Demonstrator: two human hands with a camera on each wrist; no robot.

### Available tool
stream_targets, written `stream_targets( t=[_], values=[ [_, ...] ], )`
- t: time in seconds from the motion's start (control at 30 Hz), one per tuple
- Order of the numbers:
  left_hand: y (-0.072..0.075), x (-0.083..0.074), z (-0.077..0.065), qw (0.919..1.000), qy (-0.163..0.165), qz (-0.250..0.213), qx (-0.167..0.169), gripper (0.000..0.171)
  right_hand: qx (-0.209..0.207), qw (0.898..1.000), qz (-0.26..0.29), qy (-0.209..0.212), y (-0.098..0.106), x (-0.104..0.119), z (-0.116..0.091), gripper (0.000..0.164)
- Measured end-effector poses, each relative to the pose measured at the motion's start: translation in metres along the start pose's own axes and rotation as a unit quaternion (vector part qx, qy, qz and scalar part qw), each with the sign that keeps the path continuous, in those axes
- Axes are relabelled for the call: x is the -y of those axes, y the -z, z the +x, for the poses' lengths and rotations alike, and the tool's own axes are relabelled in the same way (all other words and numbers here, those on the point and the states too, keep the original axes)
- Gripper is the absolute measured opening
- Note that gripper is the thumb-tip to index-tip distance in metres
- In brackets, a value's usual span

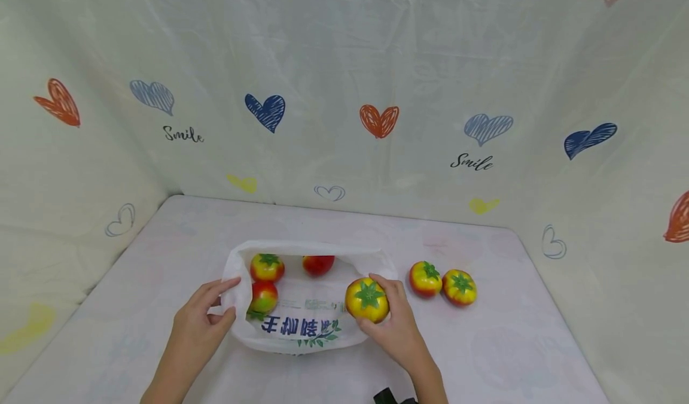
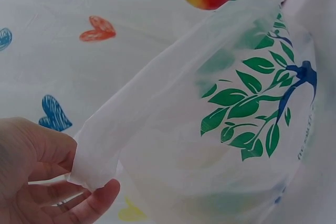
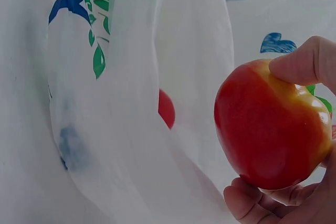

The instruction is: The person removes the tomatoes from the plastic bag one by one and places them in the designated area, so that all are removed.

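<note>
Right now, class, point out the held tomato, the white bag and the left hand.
held tomato (image 1: 367,299), head view, green calyx on top.
white bag (image 1: 301,327), head view, printed front.
left hand (image 1: 203,314), head view, back of hand.

Two tomatoes (image 1: 442,283) side by side on the white table (image 1: 511,344), heart-printed backdrop (image 1: 377,93) behind

You held a glossy, smooth plastic tomato (image 1: 367,299) beside a thin, matt, translucent plastic bag (image 1: 301,326); the tablecloth (image 1: 538,344) looked like soft printed cloth.

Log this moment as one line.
left hand: pinches bag edge | right hand: holds tomato at bag mouth | two tomatoes: on table
</note>
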State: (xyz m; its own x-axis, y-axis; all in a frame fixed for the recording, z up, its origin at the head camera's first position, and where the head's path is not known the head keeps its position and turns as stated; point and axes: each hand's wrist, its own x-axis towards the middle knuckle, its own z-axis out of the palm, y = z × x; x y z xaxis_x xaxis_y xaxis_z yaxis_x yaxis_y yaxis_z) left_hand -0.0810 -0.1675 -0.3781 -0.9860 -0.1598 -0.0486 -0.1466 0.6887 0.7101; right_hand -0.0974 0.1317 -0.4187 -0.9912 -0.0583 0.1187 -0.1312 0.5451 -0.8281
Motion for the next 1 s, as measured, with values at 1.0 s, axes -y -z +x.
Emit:
stream_targets(
  t=[1.0],
  values=[
    [-0.002, -0.001, -0.001, 1.0, 0.002, -0.001, 0.0, 0.048, -0.089, 0.994, -0.007, -0.07, 0.027, -0.045, -0.015, 0.07]
  ],
)
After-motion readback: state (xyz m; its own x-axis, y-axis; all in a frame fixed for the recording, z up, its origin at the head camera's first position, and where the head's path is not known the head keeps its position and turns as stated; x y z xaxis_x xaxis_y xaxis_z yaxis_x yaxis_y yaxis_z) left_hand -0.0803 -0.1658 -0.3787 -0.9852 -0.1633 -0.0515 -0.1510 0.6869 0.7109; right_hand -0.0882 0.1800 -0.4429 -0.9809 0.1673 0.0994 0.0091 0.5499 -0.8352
